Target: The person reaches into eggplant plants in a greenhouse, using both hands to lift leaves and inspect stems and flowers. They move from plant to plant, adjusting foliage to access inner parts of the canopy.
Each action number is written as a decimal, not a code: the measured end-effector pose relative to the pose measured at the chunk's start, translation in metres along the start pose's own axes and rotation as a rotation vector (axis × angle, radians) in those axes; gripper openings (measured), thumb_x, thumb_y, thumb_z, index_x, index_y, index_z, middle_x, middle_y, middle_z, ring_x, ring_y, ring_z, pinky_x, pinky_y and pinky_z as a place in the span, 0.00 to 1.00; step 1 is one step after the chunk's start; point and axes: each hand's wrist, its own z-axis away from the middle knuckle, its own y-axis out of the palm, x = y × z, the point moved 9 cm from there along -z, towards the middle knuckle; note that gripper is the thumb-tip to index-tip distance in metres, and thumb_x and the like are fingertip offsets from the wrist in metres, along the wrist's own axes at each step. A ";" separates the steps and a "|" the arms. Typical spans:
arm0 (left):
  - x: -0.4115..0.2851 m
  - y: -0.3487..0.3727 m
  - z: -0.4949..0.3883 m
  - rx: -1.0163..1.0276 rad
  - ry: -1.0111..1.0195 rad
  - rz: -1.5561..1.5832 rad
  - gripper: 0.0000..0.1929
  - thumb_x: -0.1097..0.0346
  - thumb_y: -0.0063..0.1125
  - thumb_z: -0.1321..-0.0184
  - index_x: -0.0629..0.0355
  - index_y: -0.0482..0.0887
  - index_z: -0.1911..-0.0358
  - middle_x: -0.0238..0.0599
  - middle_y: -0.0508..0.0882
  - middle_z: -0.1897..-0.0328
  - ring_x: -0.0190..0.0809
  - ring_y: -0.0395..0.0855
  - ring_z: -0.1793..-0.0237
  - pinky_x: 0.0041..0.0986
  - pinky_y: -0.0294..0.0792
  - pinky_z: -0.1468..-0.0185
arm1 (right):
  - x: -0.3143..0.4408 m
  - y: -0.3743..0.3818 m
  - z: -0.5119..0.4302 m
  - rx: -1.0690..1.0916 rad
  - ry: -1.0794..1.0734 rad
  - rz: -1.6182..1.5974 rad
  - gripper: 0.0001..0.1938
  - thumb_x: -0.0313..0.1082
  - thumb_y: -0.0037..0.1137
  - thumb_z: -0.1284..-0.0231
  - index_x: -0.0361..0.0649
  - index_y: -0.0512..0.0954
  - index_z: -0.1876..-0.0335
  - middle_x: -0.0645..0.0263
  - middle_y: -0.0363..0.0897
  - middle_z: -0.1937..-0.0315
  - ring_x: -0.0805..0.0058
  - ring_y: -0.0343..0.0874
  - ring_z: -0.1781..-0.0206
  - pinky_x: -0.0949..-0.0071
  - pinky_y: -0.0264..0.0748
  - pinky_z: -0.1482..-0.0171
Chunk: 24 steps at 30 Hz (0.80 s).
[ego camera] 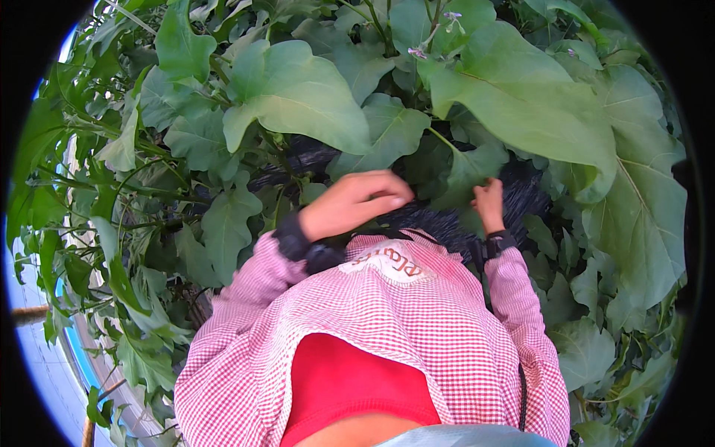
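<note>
My left hand (357, 202) reaches in from the left, slightly blurred, its thumb apart from the bent fingers. Nothing shows between thumb and fingers; the fingertips are partly turned away. Just beyond it hangs a broad eggplant leaf (385, 131). My right hand (490, 201) is raised with curled fingers at the edge of a lobed eggplant leaf (472, 167). Whether the fingers pinch that leaf cannot be made out. Under both hands, black plastic mulch film (441, 226) shows between the leaves.
Dense eggplant foliage surrounds me, with large leaves (525, 100) overhanging at right. Purple flowers (417, 53) sit near the top. Stems (162, 195) cross at left. Beyond them are a pale sheet (47, 363), a blue pipe-like strip (78, 352) and a brown pole (31, 314).
</note>
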 end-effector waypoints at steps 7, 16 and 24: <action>0.080 0.031 -0.089 -0.290 -0.116 -0.377 0.20 0.68 0.56 0.39 0.67 0.74 0.44 0.50 0.76 0.44 0.49 0.76 0.45 0.34 0.68 0.40 | 0.043 0.124 0.045 1.125 -0.099 -0.029 0.08 0.31 0.54 0.42 0.33 0.79 0.65 0.54 0.83 0.74 0.65 0.81 0.80 0.71 0.75 0.80; 0.103 -0.057 -0.109 -0.837 -0.024 -0.506 0.16 0.67 0.61 0.40 0.66 0.76 0.52 0.49 0.82 0.55 0.45 0.81 0.51 0.34 0.72 0.48 | 0.232 0.074 -0.139 1.094 -0.133 -0.065 0.15 0.39 0.53 0.35 0.42 0.75 0.48 0.63 0.81 0.57 0.76 0.80 0.69 0.72 0.75 0.73; 0.092 -0.077 -0.116 -1.125 -0.254 -0.137 0.17 0.64 0.65 0.42 0.66 0.74 0.56 0.48 0.85 0.62 0.43 0.84 0.62 0.31 0.74 0.56 | 0.248 0.114 -0.141 1.350 -0.241 0.215 0.11 0.34 0.57 0.36 0.42 0.79 0.52 0.70 0.82 0.62 0.82 0.74 0.76 0.81 0.70 0.73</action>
